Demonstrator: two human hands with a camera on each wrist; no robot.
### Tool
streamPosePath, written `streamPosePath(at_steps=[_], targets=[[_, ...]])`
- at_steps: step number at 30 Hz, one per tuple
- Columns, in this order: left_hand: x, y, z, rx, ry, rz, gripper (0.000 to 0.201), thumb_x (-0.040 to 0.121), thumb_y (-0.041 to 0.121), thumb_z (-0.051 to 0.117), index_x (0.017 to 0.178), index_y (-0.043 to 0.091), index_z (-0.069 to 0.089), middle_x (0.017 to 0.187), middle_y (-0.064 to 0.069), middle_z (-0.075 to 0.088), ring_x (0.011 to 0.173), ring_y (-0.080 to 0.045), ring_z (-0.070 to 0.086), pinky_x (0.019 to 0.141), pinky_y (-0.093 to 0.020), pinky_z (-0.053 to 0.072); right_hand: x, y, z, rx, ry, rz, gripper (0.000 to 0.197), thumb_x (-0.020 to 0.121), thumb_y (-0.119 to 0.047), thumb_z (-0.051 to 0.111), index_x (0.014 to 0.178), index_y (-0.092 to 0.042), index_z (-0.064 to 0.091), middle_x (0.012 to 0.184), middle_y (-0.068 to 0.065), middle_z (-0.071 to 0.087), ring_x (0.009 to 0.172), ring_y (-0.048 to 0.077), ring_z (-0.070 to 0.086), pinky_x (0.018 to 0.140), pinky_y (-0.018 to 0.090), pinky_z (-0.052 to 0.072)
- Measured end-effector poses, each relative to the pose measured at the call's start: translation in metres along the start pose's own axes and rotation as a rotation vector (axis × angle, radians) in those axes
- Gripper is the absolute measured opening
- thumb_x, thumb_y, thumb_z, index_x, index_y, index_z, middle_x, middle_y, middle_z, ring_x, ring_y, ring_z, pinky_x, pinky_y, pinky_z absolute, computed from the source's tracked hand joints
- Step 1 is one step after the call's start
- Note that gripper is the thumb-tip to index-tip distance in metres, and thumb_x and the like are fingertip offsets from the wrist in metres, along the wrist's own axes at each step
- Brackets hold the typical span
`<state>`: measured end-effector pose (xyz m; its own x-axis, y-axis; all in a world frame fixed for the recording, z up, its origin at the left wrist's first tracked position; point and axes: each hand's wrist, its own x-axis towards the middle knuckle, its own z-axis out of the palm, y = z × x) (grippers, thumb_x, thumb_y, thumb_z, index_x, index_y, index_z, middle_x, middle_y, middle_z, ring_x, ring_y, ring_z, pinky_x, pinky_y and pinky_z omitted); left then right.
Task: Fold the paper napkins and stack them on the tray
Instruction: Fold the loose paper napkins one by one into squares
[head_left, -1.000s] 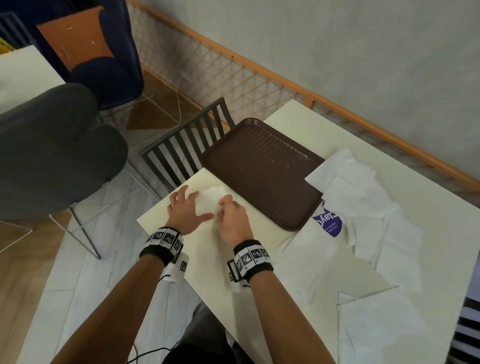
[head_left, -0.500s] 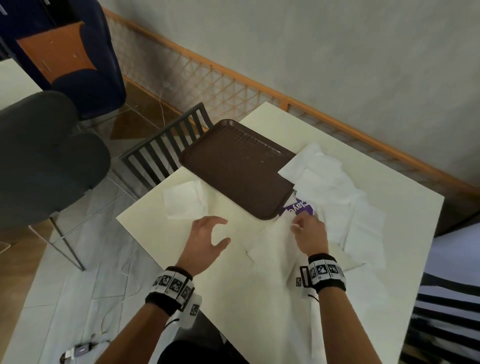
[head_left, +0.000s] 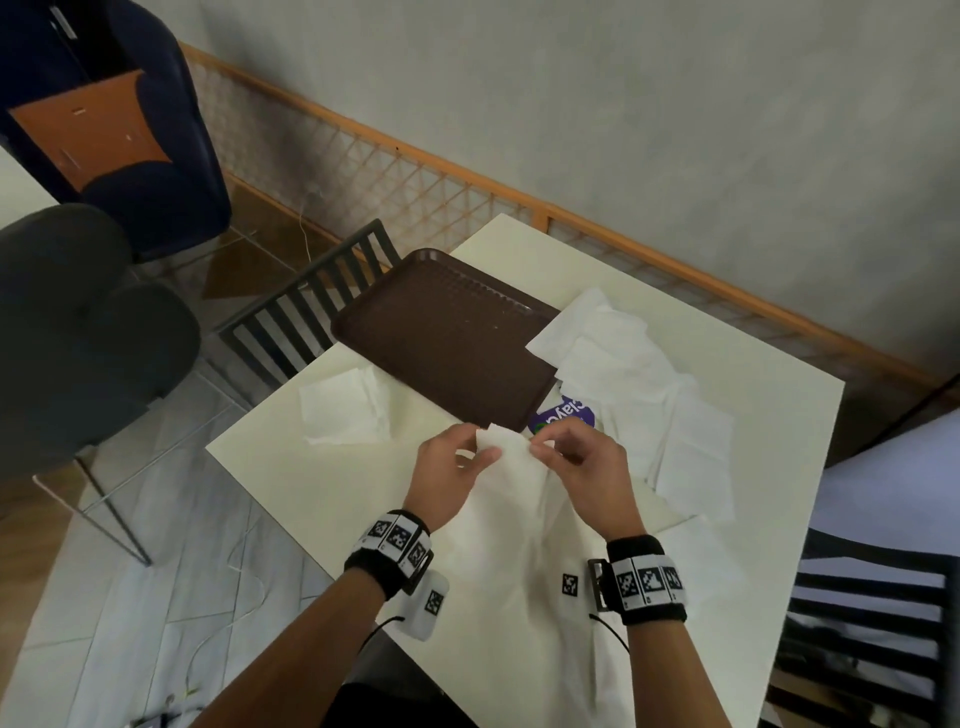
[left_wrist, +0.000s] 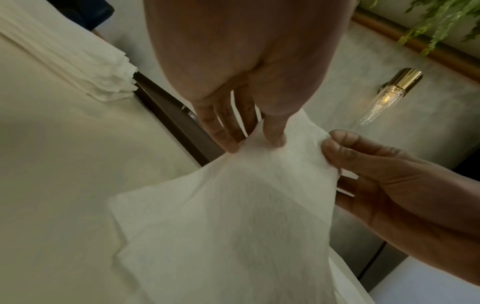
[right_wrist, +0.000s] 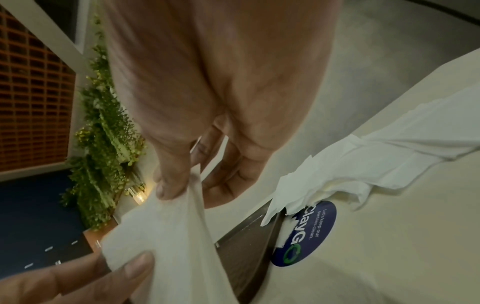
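Both hands pinch 1 napkin (head_left: 511, 467) top edge, left hand (head_left: 451, 475) and right hand (head_left: 582, 467) adjacent; sheet hangs toward frame bottom; tray (head_left: 452, 332) lies directly above, unstacked

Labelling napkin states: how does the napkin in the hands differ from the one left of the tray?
The held napkin is lifted at its top edge, pinched by the left hand and right hand; the folded napkin lies flat on the table, untouched. The held one is larger and unfolded; the folded one is a compact square. Both are white paper, off the tray.
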<state>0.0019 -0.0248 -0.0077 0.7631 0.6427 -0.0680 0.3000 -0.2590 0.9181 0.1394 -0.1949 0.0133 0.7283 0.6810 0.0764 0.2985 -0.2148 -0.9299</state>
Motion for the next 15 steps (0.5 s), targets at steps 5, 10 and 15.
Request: streamPosePath(at_steps=[5, 10, 15], targets=[[-0.001, 0.01, -0.002, -0.08, 0.114, 0.054, 0.009, 0.092, 0.019, 0.086, 0.098, 0.017, 0.079, 0.084, 0.01, 0.08, 0.081, -0.009, 0.077, 0.081, -0.029, 0.064, 0.003, 0.002, -0.004, 0.052, 0.087, 0.039, 0.019, 0.095, -0.013, 0.086, 0.091, -0.029, 0.075, 0.09, -0.009, 0.079, 0.083, 0.016, 0.073, 0.08, 0.029, 0.056], [0.002, 0.008, -0.002, -0.08, 0.131, 0.091, 0.008, 0.096, 0.017, 0.082, 0.094, 0.016, 0.074, 0.08, 0.007, 0.078, 0.079, -0.016, 0.077, 0.078, -0.042, 0.065, 0.004, 0.007, 0.0, 0.035, 0.124, 0.039, 0.017, 0.094, -0.017, 0.087, 0.094, -0.03, 0.076, 0.093, -0.012, 0.078, 0.083, 0.012, 0.07, 0.081, 0.03, 0.058], [0.005, 0.006, -0.002, -0.082, 0.11, 0.065, 0.02, 0.095, 0.011, 0.081, 0.082, 0.011, 0.066, 0.094, -0.002, 0.081, 0.089, -0.013, 0.08, 0.088, -0.043, 0.066, 0.006, 0.012, 0.004, -0.009, 0.159, 0.067, 0.027, 0.089, -0.016, 0.091, 0.083, -0.035, 0.073, 0.086, -0.009, 0.075, 0.082, 0.016, 0.073, 0.081, 0.033, 0.061]])
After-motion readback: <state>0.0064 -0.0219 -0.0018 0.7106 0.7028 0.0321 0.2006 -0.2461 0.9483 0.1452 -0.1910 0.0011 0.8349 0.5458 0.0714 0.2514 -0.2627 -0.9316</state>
